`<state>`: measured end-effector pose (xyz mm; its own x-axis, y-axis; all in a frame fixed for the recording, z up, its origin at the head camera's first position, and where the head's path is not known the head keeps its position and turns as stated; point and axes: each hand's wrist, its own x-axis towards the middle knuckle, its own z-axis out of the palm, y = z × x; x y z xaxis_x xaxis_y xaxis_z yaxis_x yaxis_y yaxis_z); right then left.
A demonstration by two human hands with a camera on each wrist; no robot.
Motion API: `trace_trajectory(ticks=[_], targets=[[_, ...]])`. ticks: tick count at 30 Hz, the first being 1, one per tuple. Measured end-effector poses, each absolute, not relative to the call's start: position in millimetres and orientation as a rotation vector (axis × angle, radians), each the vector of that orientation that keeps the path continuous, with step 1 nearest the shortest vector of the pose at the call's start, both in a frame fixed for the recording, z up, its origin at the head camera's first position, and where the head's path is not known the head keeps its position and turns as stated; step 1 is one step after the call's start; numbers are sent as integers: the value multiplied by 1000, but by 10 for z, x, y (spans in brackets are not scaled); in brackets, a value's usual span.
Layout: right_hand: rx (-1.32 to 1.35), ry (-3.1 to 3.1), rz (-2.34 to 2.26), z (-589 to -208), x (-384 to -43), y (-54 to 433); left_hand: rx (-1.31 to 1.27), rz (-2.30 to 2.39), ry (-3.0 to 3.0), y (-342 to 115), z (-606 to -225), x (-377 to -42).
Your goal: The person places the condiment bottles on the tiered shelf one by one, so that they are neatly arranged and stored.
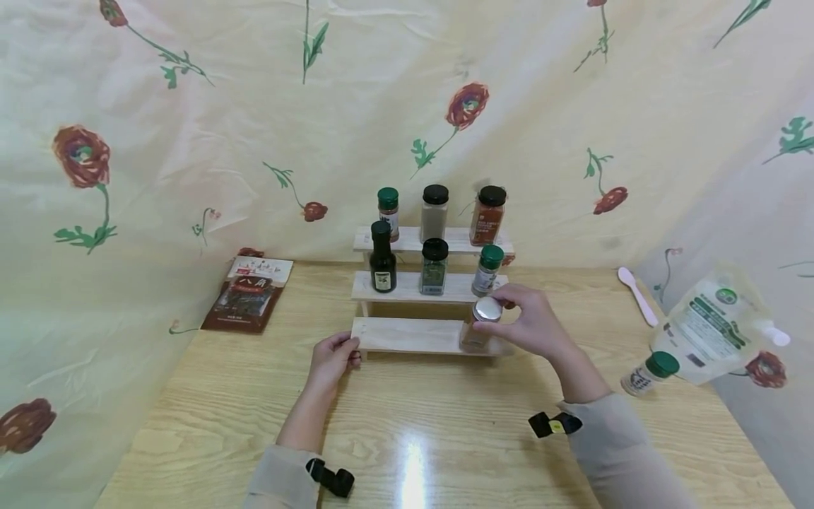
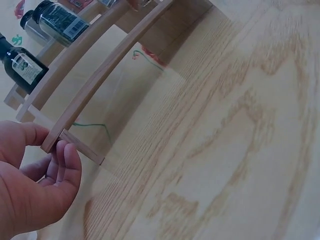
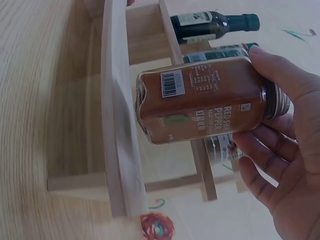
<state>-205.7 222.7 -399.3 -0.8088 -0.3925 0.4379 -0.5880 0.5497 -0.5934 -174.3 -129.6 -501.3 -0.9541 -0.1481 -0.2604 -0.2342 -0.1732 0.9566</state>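
In the head view a three-tier wooden spice rack stands near the wall. My left hand pinches the left end of its lowest shelf; the left wrist view shows thumb and fingers at that corner. At the shelf's other end, my right hand grips a glass jar of red sweet pepper powder near its silver lid. The jar is upright over the lowest shelf; whether its base touches the wood I cannot tell. Behind it on the middle shelf stands a green-capped shaker.
The middle shelf also carries a dark sauce bottle and a black-lidded herb jar. Several jars line the top shelf. A brown packet lies left; a pouch, a green-capped shaker and a spoon lie right.
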Motion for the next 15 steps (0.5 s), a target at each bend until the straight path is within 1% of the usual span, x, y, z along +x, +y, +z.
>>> trace_trajectory(ticks=[15], targets=[[817,-2545,1126,-3987,-2087,1932,-439,2327,1951,-1300,-5011,-1733]])
